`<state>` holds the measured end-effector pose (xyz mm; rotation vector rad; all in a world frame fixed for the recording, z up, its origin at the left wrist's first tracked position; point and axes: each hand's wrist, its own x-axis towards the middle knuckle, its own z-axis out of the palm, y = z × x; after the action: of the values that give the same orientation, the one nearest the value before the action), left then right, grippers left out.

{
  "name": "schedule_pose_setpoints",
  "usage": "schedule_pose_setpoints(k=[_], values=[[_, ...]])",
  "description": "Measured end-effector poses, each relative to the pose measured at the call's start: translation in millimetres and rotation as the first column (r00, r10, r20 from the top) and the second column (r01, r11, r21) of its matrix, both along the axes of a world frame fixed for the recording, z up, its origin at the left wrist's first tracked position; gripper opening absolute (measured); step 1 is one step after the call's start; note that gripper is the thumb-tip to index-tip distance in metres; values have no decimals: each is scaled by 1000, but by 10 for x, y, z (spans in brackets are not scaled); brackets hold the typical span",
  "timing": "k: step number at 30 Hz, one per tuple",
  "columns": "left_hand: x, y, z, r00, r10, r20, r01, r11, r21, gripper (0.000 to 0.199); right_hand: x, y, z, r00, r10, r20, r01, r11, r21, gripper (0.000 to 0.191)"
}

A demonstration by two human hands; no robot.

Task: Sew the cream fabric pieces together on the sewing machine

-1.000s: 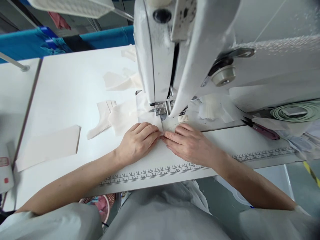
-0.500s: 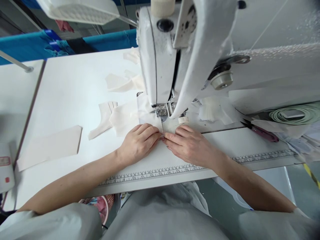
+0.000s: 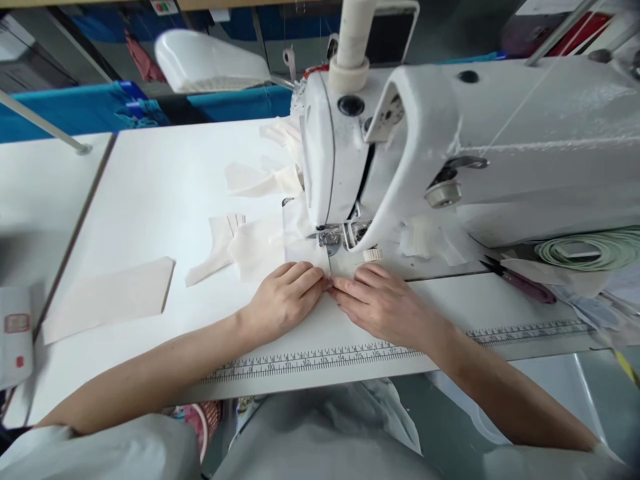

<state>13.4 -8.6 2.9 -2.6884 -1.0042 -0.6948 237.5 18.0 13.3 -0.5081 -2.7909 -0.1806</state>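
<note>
My left hand (image 3: pixel 287 297) and my right hand (image 3: pixel 383 303) meet fingertip to fingertip in front of the sewing machine (image 3: pixel 325 153). Between them they pinch the near edge of a thin whitish fabric piece (image 3: pixel 307 251), which runs back under the presser foot (image 3: pixel 329 239). The fingers of both hands are closed, with the left palm lying over part of the cloth. Cream fabric pieces (image 3: pixel 257 247) lie just left of the foot, partly overlapping. How the pinched edge is folded is hidden by the fingers.
A measuring tape strip (image 3: pixel 310 360) runs along the table's front edge. On the right lie thread snips (image 3: pixel 523 280) and a coil of pale green cord (image 3: pixel 590 248). A larger cream fabric panel (image 3: pixel 110 300) is at the left. White scraps (image 3: pixel 433 240) sit beside the machine's base.
The camera view has tilted up, so more of the machine's top and the background shows. Both hands stay at the fabric edge in front of the foot, fingers still pinched.
</note>
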Motion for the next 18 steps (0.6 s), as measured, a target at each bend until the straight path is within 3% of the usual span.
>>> schedule_pose_setpoints(k=[18], values=[[-13, 44, -30, 1000, 25, -12, -25, 1000, 10, 16, -38, 17, -11, 999, -29, -39, 29, 1000, -7, 18]])
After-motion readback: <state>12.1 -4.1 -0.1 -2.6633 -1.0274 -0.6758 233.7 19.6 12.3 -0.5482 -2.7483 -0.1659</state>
